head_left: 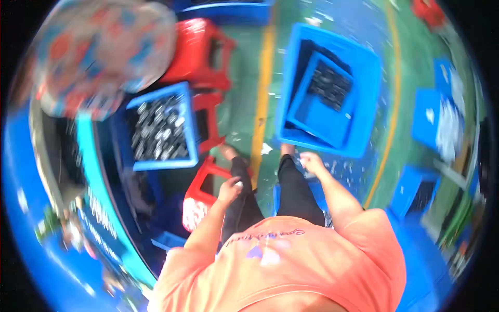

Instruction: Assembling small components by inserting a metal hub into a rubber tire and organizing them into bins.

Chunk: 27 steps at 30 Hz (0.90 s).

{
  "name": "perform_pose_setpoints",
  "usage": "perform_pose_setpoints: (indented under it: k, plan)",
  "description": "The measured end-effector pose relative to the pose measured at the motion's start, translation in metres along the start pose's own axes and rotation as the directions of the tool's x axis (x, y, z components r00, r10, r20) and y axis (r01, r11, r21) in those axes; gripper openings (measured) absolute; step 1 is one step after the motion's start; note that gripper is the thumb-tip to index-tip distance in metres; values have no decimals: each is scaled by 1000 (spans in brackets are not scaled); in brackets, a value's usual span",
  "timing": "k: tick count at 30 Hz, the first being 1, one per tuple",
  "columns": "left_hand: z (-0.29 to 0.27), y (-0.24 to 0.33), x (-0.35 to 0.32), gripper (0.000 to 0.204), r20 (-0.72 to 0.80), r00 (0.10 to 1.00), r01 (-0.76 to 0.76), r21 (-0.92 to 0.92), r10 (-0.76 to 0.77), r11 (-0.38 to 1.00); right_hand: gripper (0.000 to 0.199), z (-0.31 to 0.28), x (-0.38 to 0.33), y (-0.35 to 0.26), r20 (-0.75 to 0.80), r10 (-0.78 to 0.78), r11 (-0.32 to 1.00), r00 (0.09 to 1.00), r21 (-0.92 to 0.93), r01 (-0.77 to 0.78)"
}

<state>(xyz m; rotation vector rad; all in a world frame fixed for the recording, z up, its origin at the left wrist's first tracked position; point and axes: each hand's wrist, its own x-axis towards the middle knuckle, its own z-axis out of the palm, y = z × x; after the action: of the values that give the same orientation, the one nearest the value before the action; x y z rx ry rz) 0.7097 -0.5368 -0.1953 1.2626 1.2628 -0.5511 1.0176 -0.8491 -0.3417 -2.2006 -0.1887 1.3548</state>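
Observation:
My left hand (229, 191) is closed in front of my left thigh, beside a red plastic stool (195, 183). A small pale spot shows at its fingertips, too blurred to name. My right hand (312, 163) is also closed, over my right knee near the front edge of a large blue tub (375, 99). Something small and whitish shows at its fingers, but I cannot make out what. Inside the tub a smaller blue tray (323, 128) lies tilted, with a cluster of dark small parts (329, 86) at its far end.
At my left, a blue tray (193, 125) is filled with black parts (157, 127). Beyond it are more red stools (193, 49) and a round patterned cover (106, 49). A yellow line (263, 88) runs along the green floor. Blue bins (427, 119) stand at the right.

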Motion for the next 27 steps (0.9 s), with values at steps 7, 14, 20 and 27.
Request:
perform_pose_setpoints:
  k: [7,14,20,27]
  plan:
    - [-91,-6,-98,43,-184,937,-314,-71,297,947,35,94,-68,-127,494,-72,963,867,-190,189]
    - [-240,-142,-188,36,-467,877,-129,-451,-111,883,34,176,-141,-384,671,-340,532,659,-440,723]
    - [-221,-227,-240,34,-450,753,-125,-814,-479,568,32,210,-290,-700,696,-664,511,275,153,846]
    - [-140,-244,-252,36,-448,700,-265,-886,-555,381,57,136,-479,-892,483,-717,293,-503,863,411]
